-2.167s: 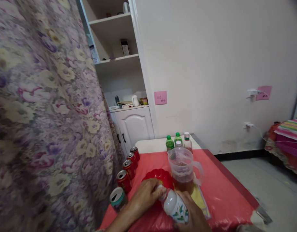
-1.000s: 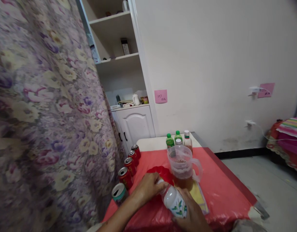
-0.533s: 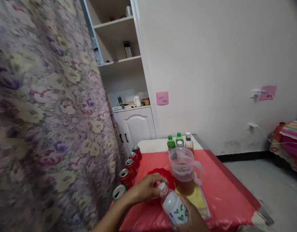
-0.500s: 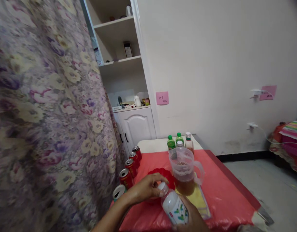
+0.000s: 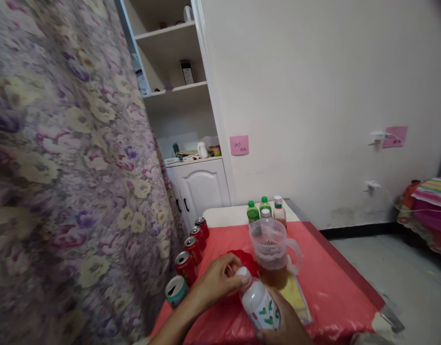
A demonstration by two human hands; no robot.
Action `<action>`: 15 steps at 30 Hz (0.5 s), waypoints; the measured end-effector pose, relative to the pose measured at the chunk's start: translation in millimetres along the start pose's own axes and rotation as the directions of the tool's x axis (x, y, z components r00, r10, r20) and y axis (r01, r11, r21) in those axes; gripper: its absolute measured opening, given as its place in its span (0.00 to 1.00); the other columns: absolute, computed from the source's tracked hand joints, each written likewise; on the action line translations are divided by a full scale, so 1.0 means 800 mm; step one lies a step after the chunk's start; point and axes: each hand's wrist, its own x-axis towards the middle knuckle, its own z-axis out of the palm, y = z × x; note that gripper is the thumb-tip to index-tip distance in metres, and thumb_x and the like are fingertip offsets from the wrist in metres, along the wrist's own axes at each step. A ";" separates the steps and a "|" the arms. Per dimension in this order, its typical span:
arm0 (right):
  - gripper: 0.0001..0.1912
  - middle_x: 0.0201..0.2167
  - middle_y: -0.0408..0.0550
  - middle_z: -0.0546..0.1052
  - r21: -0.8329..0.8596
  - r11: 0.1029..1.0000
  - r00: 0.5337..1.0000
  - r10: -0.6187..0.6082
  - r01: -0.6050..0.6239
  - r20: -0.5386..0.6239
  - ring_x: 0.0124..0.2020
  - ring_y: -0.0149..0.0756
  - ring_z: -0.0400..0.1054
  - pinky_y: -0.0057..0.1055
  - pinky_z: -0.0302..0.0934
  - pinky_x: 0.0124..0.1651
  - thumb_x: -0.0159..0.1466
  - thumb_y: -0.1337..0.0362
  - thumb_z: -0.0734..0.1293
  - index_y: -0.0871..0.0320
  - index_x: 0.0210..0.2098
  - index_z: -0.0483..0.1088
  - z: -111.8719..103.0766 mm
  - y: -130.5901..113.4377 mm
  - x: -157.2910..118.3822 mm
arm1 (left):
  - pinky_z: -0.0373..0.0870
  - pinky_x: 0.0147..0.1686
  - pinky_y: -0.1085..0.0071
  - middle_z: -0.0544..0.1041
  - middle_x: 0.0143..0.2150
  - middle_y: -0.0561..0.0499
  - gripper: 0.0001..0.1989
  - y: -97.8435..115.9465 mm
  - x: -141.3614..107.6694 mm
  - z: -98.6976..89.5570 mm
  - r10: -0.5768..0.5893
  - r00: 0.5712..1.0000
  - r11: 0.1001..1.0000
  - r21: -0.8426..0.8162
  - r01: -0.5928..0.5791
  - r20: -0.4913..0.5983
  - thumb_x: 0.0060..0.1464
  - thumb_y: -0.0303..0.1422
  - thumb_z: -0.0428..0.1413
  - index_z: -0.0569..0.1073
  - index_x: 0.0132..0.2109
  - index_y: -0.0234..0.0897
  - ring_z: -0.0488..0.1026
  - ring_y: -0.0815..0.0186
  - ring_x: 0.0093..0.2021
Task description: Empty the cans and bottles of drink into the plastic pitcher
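Observation:
A white bottle [image 5: 259, 304] with a green-patterned label leans toward the upper left above the table's near part. My right hand [image 5: 287, 318] is wrapped round its body. The fingers of my left hand [image 5: 223, 278] are closed on its white cap [image 5: 243, 274] at the neck. Just behind the hands is a red scalloped bowl [image 5: 246, 261], partly covered by my left hand. Beside it stands a clear plastic jug [image 5: 268, 244] with brownish liquid, its handle to the right. A yellow cloth or mat [image 5: 295, 299] lies by the jug.
Several red cans [image 5: 185, 267] and a teal can [image 5: 176, 291] line the left edge of the red-covered table [image 5: 331, 278]. Behind the jug stand several bottles [image 5: 252, 212]. A floral curtain [image 5: 76, 167] hangs at left, near shelves [image 5: 173, 88] and a cabinet.
My left hand's fingers have shifted slightly around the cap. The bottle remains in my right hand at nearly the same tilt. The camera view has moved a little.

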 end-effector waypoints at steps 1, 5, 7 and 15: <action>0.44 0.50 0.56 0.76 0.007 1.000 1.000 -0.004 0.004 0.006 0.50 0.53 0.69 0.43 0.62 0.53 0.42 0.58 0.72 0.60 0.59 0.65 -0.001 -0.002 -0.001 | 0.60 0.33 0.70 0.72 0.32 0.54 0.19 -0.001 0.000 0.002 0.005 1.000 1.000 -0.013 -0.005 0.004 0.45 0.41 0.62 0.75 0.41 0.32 0.65 0.67 0.32; 0.45 0.51 0.57 0.75 0.084 0.996 0.999 -0.028 0.026 0.023 0.50 0.54 0.69 0.44 0.62 0.54 0.43 0.55 0.73 0.59 0.59 0.64 -0.004 -0.009 -0.005 | 0.63 0.37 0.69 0.74 0.38 0.52 0.16 -0.006 -0.004 0.000 0.069 0.995 0.996 -0.060 -0.065 0.067 0.43 0.33 0.62 0.77 0.42 0.34 0.68 0.65 0.37; 0.45 0.51 0.57 0.75 0.092 0.996 1.000 -0.022 0.020 0.017 0.50 0.55 0.68 0.44 0.61 0.54 0.42 0.55 0.74 0.59 0.59 0.65 -0.004 -0.009 -0.006 | 0.65 0.42 0.67 0.75 0.49 0.48 0.22 -0.010 -0.008 -0.007 0.102 0.984 0.990 -0.108 -0.086 0.148 0.43 0.30 0.61 0.76 0.50 0.39 0.71 0.63 0.43; 0.42 0.49 0.54 0.75 0.108 0.993 0.999 -0.043 0.041 0.022 0.49 0.53 0.68 0.43 0.62 0.52 0.44 0.56 0.73 0.58 0.57 0.66 0.000 -0.002 -0.002 | 0.64 0.36 0.68 0.77 0.36 0.49 0.19 -0.002 -0.009 -0.005 0.008 1.000 0.999 0.054 -0.008 -0.006 0.47 0.39 0.61 0.77 0.45 0.32 0.70 0.63 0.36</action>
